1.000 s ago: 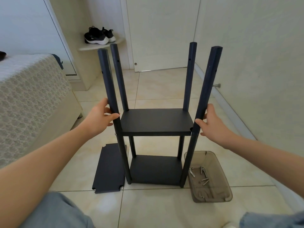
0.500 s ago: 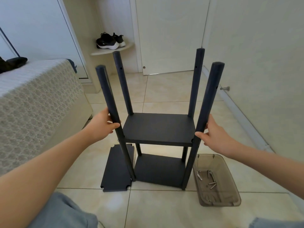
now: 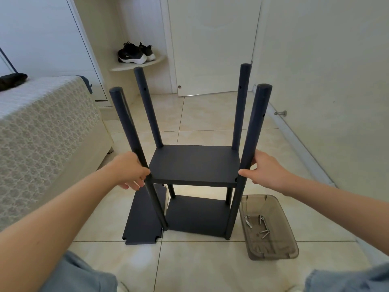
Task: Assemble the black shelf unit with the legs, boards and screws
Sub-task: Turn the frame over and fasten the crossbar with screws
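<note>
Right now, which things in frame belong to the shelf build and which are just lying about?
Job: shelf unit; left hand gripping left front leg; right hand gripping right front leg; loose board; tray of screws.
Lying about: sneakers; bed; door stop.

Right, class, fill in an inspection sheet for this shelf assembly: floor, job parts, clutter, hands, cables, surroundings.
Surface: tiled floor.
Job's things: shelf unit stands upright, partly built; spare board lies flat on the floor at its left; screws lie in the clear tray at its right.
Clutter: nothing seen.
Hands: left hand grips the front left leg; right hand grips the front right leg.
Cables: nothing seen.
Surroundings: bed at left; shoes on a corner ledge; white door behind.
</note>
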`<state>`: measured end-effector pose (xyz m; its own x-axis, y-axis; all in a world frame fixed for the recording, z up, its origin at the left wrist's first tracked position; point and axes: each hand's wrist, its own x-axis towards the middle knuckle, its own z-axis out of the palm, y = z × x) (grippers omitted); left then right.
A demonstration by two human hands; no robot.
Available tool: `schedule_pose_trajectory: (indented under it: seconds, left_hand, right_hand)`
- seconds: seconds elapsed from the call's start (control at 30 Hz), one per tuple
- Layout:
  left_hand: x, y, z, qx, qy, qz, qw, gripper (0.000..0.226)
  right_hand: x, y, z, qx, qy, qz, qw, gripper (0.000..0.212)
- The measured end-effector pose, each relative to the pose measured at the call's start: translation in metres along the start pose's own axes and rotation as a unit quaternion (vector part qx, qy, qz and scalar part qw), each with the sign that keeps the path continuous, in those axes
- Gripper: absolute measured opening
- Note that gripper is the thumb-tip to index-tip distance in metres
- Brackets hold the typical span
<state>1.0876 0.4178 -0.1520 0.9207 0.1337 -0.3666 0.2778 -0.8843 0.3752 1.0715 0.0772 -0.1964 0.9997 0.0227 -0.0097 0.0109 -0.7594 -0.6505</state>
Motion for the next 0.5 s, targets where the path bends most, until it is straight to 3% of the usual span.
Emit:
schedule_pose_trajectory:
  seconds: [0.13,0.2,0.27,0.4,0.5]
  left_hand:
    - [-0.017,0.045,0.038,0.134,0.083,0.153,0.976,0.017]
    - [-0.023,0.067,0.064,0.228,0.159,0.24,0.93,0.01]
    - [-0.023,0.083,0.091,0.255,0.195,0.343,0.883,0.013]
    - [-0.001,0.095,0.14,0.223,0.131,0.408,0.875,0.062]
    - [0.019,0.104,0.158,0.254,0.127,0.427,0.858,0.082]
  right_hand:
    - [-0.001,0.0,-0.003,0.001,-0.01,0.004,1.0,0.044]
    - [-0.002,0.0,-0.003,0.001,-0.012,-0.001,1.0,0.041]
    - [-0.003,0.001,-0.004,-0.004,-0.016,-0.007,1.0,0.036]
    - [0.005,0.005,-0.007,-0.036,-0.02,-0.018,0.999,0.033]
    - [0.012,0.007,-0.01,-0.056,-0.02,-0.024,0.998,0.037]
